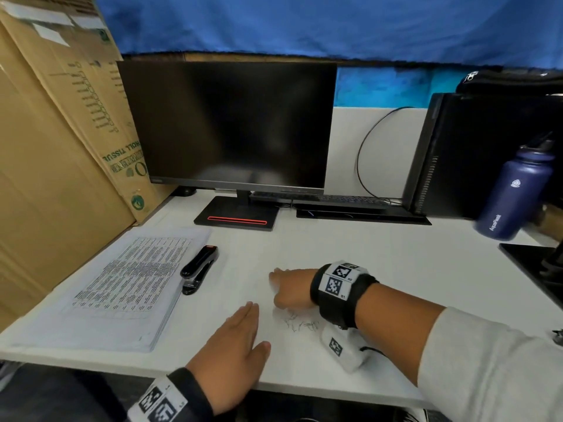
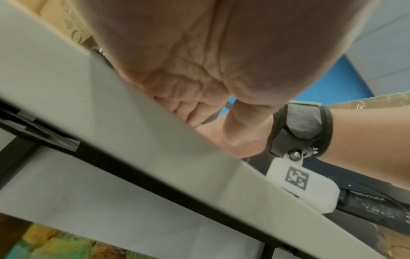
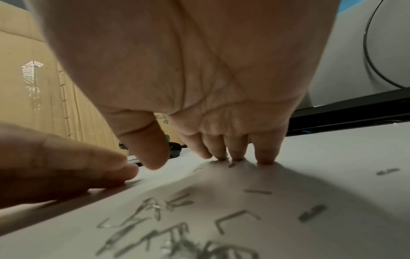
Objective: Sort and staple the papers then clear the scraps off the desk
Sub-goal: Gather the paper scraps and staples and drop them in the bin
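Presently, loose staples [image 3: 177, 231] are lying on the white counter [image 1: 365, 248], beneath the right hand [image 1: 289, 289], whose straight fingertips [image 3: 265, 157] are touching the surface. Left hand [image 1: 234, 339] is resting flat beside the staples, grip apart. Paper stack [image 1: 122, 287] and stapler [image 1: 199, 268] are sitting left of the staples.

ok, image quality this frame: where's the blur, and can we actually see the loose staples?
Head view: mostly sharp, edges bent by the wide lens, water bottle motion-smeared, staples only a faint scribble below the right hand. Right wrist view: staples large but soft, lying in the hand's shadow. Left wrist view: left hand fills the frame, desk edge blurred, no staples visible.
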### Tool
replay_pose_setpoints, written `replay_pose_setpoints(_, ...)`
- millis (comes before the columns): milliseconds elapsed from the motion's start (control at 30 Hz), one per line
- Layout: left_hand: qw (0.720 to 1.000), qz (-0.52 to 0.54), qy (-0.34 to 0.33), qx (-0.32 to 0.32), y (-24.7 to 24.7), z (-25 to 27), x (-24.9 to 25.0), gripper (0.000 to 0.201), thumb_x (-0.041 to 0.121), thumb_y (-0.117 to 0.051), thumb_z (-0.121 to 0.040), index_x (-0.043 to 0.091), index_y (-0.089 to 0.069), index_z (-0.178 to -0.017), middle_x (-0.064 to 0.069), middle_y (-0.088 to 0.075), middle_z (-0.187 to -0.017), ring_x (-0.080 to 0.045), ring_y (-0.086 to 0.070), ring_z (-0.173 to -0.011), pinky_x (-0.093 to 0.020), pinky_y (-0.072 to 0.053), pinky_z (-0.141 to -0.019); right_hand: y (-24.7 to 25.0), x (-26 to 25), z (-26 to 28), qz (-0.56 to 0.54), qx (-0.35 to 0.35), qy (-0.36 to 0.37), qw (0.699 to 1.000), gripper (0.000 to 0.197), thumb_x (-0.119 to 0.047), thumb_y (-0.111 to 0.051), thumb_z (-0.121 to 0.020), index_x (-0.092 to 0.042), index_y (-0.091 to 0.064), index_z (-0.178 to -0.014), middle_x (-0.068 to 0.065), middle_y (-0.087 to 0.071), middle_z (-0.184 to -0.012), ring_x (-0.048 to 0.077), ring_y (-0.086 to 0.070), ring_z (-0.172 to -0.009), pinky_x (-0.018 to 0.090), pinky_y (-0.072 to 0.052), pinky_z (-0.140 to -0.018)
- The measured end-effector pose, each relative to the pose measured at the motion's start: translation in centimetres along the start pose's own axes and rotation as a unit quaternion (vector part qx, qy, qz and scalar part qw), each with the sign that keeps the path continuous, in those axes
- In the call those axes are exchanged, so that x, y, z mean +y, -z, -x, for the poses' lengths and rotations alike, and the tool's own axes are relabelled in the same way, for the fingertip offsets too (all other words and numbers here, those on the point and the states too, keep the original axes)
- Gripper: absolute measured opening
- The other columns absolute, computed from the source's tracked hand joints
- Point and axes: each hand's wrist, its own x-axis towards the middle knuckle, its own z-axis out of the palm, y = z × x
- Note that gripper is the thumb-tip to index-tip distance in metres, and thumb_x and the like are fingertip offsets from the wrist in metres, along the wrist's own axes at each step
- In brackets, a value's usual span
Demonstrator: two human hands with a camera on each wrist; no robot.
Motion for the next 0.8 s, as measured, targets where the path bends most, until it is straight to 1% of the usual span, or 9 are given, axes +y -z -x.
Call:
replay_pose_setpoints(133, 1.0, -0.003, -0.022, 0.003, 1.0, -0.7, -1.1, 0.059, 0.038, -0.045, -0.101, 0.009, -0.03, -0.151, -0.003, -0.027, -0.163, -0.013, -0.02, -0.151, -0.025, -0.017, -0.123, -0.8, 0.0, 1.5, 0.052, -0.015, 0.059, 0.997, 0.064, -0.027, -0.038, -0.098, -0.013, -0.017, -0.156, 0.004, -0.009, -0.166, 0.024, -0.023, -0.149, 0.04, -0.024, -0.12)
replay_pose_setpoints(167, 1.0, 0.0, -0.019, 0.008, 1.3, -0.9, -1.3, 0.057, 0.036, -0.044, -0.101, 0.01, -0.032, -0.15, -0.004, -0.028, -0.162, -0.012, -0.018, -0.152, -0.023, -0.015, -0.123, -1.5, 0.2, 2.3, 0.061, -0.019, 0.085, 0.994, 0.063, -0.027, -0.038, -0.099, -0.014, -0.015, -0.157, 0.002, -0.006, -0.166, 0.022, -0.018, -0.15, 0.038, -0.02, -0.122)
replay_pose_setpoints(233, 1.0, -0.006, 0.001, 0.013, 1.8, -1.1, -1.4, 0.061, 0.034, -0.043, -0.103, 0.01, -0.023, -0.156, -0.004, -0.017, -0.166, -0.01, -0.007, -0.154, -0.018, -0.005, -0.119, -3.2, 1.0, 4.3, 0.066, -0.023, 0.126, 0.99, 0.064, -0.025, -0.037, -0.1, -0.022, -0.009, -0.158, -0.007, 0.001, -0.166, 0.014, -0.008, -0.152, 0.032, -0.011, -0.123)
replay_pose_setpoints(300, 1.0, -0.017, 0.011, -0.001, 1.9, -1.3, -1.7, 0.064, 0.034, -0.042, -0.103, 0.01, -0.017, -0.158, -0.005, -0.013, -0.167, -0.012, -0.005, -0.155, -0.022, -0.005, -0.122, -4.0, 2.6, 6.7, 0.032, -0.017, 0.134, 0.99, 0.066, -0.022, -0.036, -0.098, -0.031, -0.007, -0.157, -0.017, 0.004, -0.164, 0.005, -0.003, -0.151, 0.028, -0.006, -0.123)
replay_pose_setpoints(400, 0.998, -0.036, 0.013, -0.054, 1.5, -2.2, -1.1, 0.049, 0.034, -0.039, -0.099, 0.005, -0.036, -0.138, -0.012, -0.033, -0.155, -0.019, -0.026, -0.148, -0.035, -0.024, -0.122, -3.2, 7.0, 8.5, -0.039, 0.031, 0.059, 0.997, 0.068, -0.018, -0.037, -0.097, -0.033, -0.01, -0.157, -0.019, 0.003, -0.163, 0.001, -0.001, -0.15, 0.027, -0.004, -0.124)
replay_pose_setpoints(500, 0.994, -0.073, 0.005, -0.086, 1.3, -3.8, 1.3, 0.021, 0.028, -0.038, -0.098, 0.01, -0.043, -0.108, -0.005, -0.047, -0.122, -0.02, -0.045, -0.119, -0.031, -0.038, -0.101, -2.2, 11.5, 9.0, -0.04, 0.067, -0.082, 0.994, 0.065, -0.019, -0.038, -0.097, -0.025, -0.014, -0.157, -0.007, -0.001, -0.166, 0.013, -0.012, -0.151, 0.031, -0.013, -0.123)
replay_pose_setpoints(600, 0.99, -0.118, -0.024, -0.076, 0.8, -5.7, 4.1, 0.023, 0.027, -0.039, -0.101, 0.008, -0.043, -0.114, -0.001, -0.04, -0.105, -0.016, -0.038, -0.09, -0.03, -0.036, -0.082, -2.0, 12.8, 9.0, -0.039, 0.049, -0.147, 0.987, 0.055, -0.013, -0.04, -0.097, -0.012, -0.03, -0.151, 0.005, -0.027, -0.16, 0.025, -0.037, -0.141, 0.034, -0.032, -0.116)
replay_pose_setpoints(700, 0.981, -0.168, -0.048, -0.087, -0.3, -6.6, 5.7, 0.032, 0.03, -0.038, -0.102, 0.006, -0.044, -0.123, -0.005, -0.045, -0.119, -0.019, -0.042, -0.098, -0.035, -0.043, -0.095, -2.2, 11.9, 8.5, -0.034, 0.041, -0.126, 0.991, 0.055, -0.015, -0.045, -0.097, -0.011, -0.03, -0.149, 0.005, -0.034, -0.156, 0.027, -0.041, -0.137, 0.037, -0.035, -0.114)
replay_pose_setpoints(800, 0.967, -0.213, -0.108, -0.087, -1.4, -5.5, 6.1, 0.032, 0.03, -0.036, -0.102, 0.01, -0.048, -0.125, -0.002, -0.046, -0.128, -0.02, -0.046, -0.119, -0.037, -0.043, -0.104, -2.9, 10.5, 7.8, -0.022, 0.021, -0.063, 0.998, 0.073, -0.017, -0.046, -0.097, -0.021, -0.005, -0.158, -0.005, -0.005, -0.166, 0.018, -0.014, -0.151, 0.032, -0.016, -0.122)
